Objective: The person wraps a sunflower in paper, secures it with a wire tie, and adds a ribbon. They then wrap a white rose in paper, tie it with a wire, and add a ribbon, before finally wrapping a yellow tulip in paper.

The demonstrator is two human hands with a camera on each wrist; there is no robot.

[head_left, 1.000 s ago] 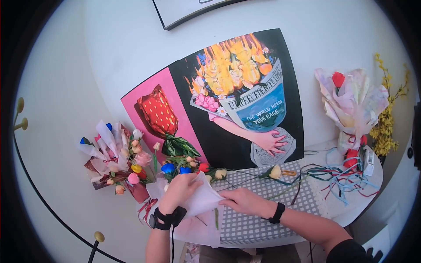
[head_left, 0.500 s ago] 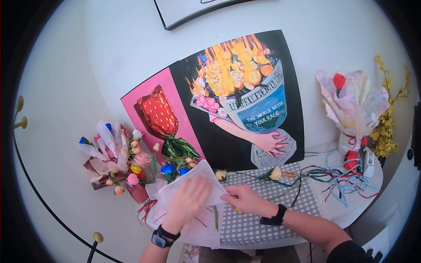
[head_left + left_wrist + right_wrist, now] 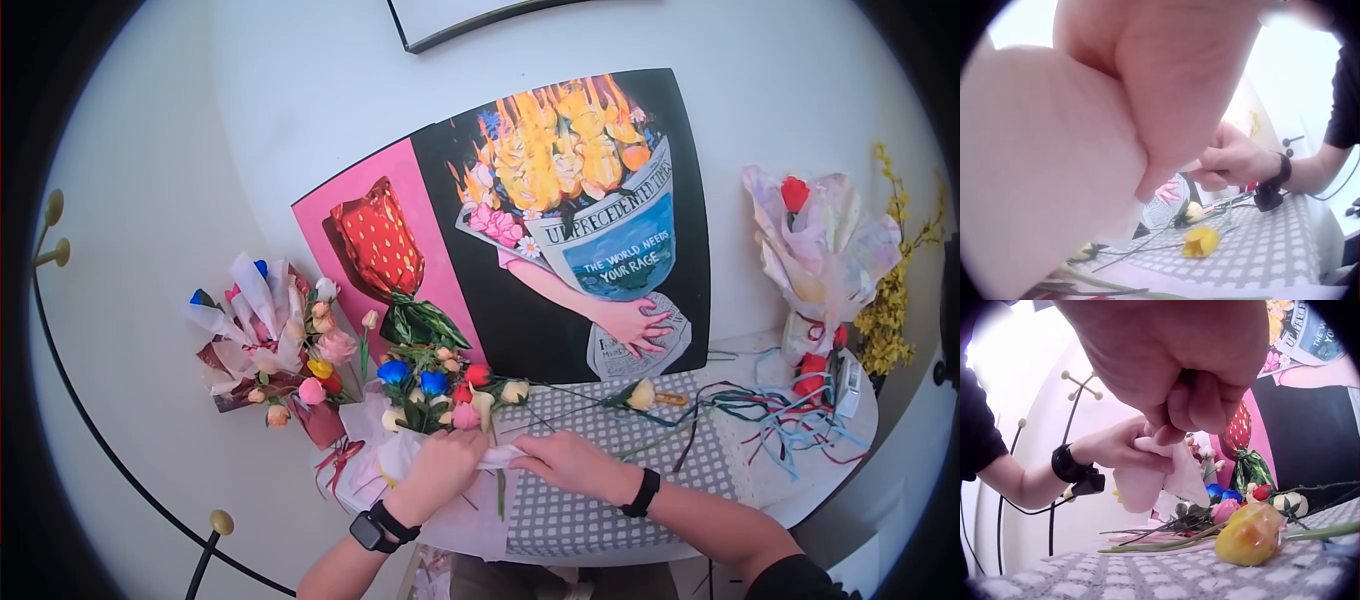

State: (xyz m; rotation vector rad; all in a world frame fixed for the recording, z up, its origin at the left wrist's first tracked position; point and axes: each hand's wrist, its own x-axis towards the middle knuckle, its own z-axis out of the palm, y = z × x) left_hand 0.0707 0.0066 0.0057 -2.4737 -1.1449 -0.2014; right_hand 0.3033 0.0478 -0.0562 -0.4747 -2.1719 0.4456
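Note:
A sheet of pale wrapping paper (image 3: 1041, 181) is gathered into a narrow band between the hands, just above the table's near side. My left hand (image 3: 448, 468) grips its left part with curled fingers, and loose folds hang below the hand in the right wrist view. At the other end my right hand (image 3: 572, 466) pinches the paper between thumb and fingers. Past the hands lies a bunch of flowers, with blue roses (image 3: 434, 383), a pink rose (image 3: 466, 416) and cream blooms. A yellow tulip (image 3: 1201, 242) lies on the cloth below the hands.
Wrapped bouquets stand left (image 3: 265, 340) and right (image 3: 820, 250). Tangled ribbons (image 3: 780, 400) cover the table's right end. A grey checked cloth (image 3: 600, 520) spans the middle, with a cream rose (image 3: 640, 395) on it. Posters (image 3: 560, 240) lean on the wall.
The left hand has swept across the raised sheet and come down, now gripping it. The paper has gone from spread to a narrow folded band, uncovering the flowers behind. The right hand stays at its end.

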